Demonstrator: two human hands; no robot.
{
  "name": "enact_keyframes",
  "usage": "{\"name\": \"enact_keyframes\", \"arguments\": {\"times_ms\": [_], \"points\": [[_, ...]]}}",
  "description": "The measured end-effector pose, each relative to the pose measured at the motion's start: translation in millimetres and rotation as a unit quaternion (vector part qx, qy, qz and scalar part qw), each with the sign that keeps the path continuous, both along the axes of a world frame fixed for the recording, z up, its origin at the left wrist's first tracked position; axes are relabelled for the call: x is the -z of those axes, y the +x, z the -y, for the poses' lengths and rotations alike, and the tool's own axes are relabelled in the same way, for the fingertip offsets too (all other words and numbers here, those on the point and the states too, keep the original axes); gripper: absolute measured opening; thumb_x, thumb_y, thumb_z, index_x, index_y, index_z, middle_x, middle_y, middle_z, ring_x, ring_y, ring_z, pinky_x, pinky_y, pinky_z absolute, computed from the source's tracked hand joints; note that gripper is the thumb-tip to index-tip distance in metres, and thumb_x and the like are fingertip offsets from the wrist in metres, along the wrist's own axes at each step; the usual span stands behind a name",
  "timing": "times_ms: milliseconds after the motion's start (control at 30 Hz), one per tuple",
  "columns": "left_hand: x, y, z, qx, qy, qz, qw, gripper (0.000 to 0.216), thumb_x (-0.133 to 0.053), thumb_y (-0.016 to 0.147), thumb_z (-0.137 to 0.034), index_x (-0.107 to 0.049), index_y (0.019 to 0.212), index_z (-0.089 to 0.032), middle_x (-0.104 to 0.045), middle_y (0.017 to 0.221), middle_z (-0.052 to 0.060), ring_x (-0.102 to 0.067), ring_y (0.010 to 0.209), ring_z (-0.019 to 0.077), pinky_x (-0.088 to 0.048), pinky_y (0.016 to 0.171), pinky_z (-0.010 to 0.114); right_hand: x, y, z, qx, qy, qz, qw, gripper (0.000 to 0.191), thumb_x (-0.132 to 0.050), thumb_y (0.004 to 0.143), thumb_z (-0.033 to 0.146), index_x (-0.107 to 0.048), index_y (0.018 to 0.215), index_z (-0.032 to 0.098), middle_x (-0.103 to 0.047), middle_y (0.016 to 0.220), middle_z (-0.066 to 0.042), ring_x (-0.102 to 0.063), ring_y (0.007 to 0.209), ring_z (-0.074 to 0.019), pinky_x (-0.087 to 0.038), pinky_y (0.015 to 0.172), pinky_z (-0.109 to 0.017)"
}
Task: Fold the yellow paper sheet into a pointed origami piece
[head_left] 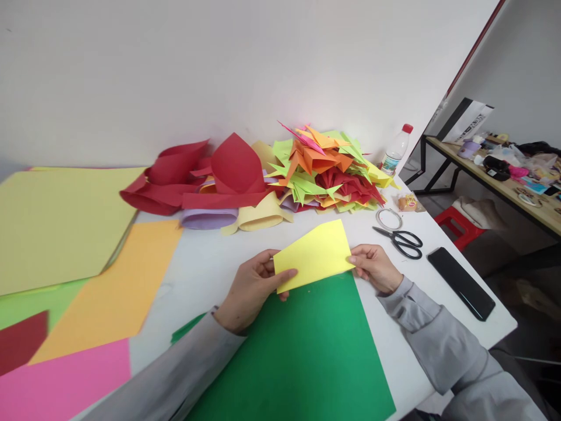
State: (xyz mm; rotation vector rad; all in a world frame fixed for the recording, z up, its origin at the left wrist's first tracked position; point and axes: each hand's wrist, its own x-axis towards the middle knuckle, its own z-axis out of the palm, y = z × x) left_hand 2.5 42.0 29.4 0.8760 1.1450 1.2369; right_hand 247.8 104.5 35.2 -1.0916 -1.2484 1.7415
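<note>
A white table (205, 251) stands against a pale, plain wall (219, 64), its right edge opening onto a darker part of the room, where a wooden side table (537, 209) on black legs carries a paper bag (467, 121) and a jumble of small items, with a red stool (456, 225) below. Large coloured sheets (61, 228) spread over the left of the white table; rolled red paper (236, 166) and a heap of folded paper (322, 169) line the wall, a bottle (392, 155) just beside the heap. Scissors (401, 241) and a black phone (462, 283) lie at the right. The yellow paper (313, 254) is held between the two hands over the far end of a green sheet (302, 356); whether it touches that sheet cannot be told. Its long axis runs from left to right, the right end slightly higher and farther off, its broad face towards the viewer. The left hand (249, 286) grips the left end, thumb in front and fingers behind; the right hand (374, 266) pinches the right edge between thumb and bent fingers.
</note>
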Motion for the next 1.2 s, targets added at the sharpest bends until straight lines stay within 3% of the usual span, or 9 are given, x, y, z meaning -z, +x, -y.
{"name": "enact_keyframes", "arguments": {"times_ms": [233, 333, 500, 633, 867, 1033, 1200], "points": [[-3.7, 3.2, 2.5, 0.017, 0.008, -0.011, 1.0, 0.047, -0.088, 0.053, -0.027, -0.06, 0.089, -0.014, -0.069, 0.07, 0.0, -0.058, 0.049, 0.0122, -0.05, 0.035, 0.022, 1.6, 3.9, 1.2, -0.074, 0.018, 0.025, 0.997, 0.047, -0.076, 0.066, 0.059, -0.064, 0.074, 0.014, -0.061, 0.044, 0.003, -0.045, 0.031, -0.0047, -0.031, 0.032, -0.015], [-4.2, 5.2, 4.2, 0.038, 0.012, -0.026, 0.999, 0.047, -0.087, 0.056, -0.033, -0.06, 0.09, -0.014, -0.069, 0.07, 0.001, -0.06, 0.05, 0.0131, -0.052, 0.038, 0.023, 1.1, 4.2, 2.1, -0.1, 0.024, 0.073, 0.992, 0.045, -0.081, 0.062, 0.054, -0.064, 0.074, 0.014, -0.062, 0.047, 0.003, -0.049, 0.033, -0.0064, -0.035, 0.033, -0.016], [-4.4, 5.4, 4.3, 0.038, 0.023, -0.036, 0.998, 0.043, -0.081, 0.064, -0.044, -0.06, 0.088, -0.015, -0.066, 0.064, -0.001, -0.057, 0.044, 0.0124, -0.05, 0.039, 0.024, 1.4, 3.6, 1.7, -0.09, 0.028, 0.101, 0.99, 0.046, -0.084, 0.057, 0.052, -0.065, 0.075, 0.014, -0.063, 0.048, 0.003, -0.051, 0.035, -0.0073, -0.038, 0.035, -0.017], [-5.6, 5.2, 4.7, 0.017, 0.005, -0.018, 1.0, 0.037, -0.07, 0.073, -0.053, -0.058, 0.075, -0.017, -0.057, 0.053, -0.005, -0.055, 0.04, 0.0128, -0.049, 0.039, 0.026, 1.8, 3.7, 1.4, -0.083, 0.032, 0.1, 0.991, 0.046, -0.085, 0.056, 0.051, -0.066, 0.075, 0.013, -0.063, 0.048, 0.003, -0.051, 0.035, -0.007, -0.038, 0.035, -0.016], [-9.3, 5.9, 4.9, 0.01, 0.003, -0.016, 1.0, 0.036, -0.07, 0.072, -0.052, -0.057, 0.066, -0.019, -0.056, 0.048, -0.004, -0.055, 0.039, 0.0145, -0.05, 0.04, 0.027, 0.9, 2.1, 1.7, -0.065, 0.045, 0.077, 0.994, 0.042, -0.085, 0.057, 0.049, -0.065, 0.071, 0.014, -0.062, 0.046, 0.003, -0.047, 0.031, -0.0053, -0.035, 0.032, -0.015], [-9.8, 4.9, 5.7, 0.084, 0.028, -0.081, 0.993, 0.032, -0.078, 0.065, -0.043, -0.057, 0.069, -0.018, -0.061, 0.051, -0.003, -0.059, 0.039, 0.0147, -0.047, 0.042, 0.025, 2.8, 3.1, 0.5, -0.038, 0.058, 0.072, 0.995, 0.043, -0.085, 0.057, 0.049, -0.062, 0.067, 0.014, -0.061, 0.046, 0.004, -0.048, 0.031, -0.0054, -0.035, 0.032, -0.015], [-8.2, 4.5, 5.3, 0.077, 0.03, -0.094, 0.992, 0.032, -0.073, 0.069, -0.046, -0.059, 0.073, -0.018, -0.062, 0.052, -0.002, -0.057, 0.037, 0.013, -0.045, 0.039, 0.023, 4.2, 3.6, 0.7, -0.05, 0.061, 0.074, 0.994, 0.042, -0.084, 0.059, 0.049, -0.062, 0.068, 0.014, -0.061, 0.047, 0.004, -0.049, 0.033, -0.0057, -0.037, 0.032, -0.015]]}}
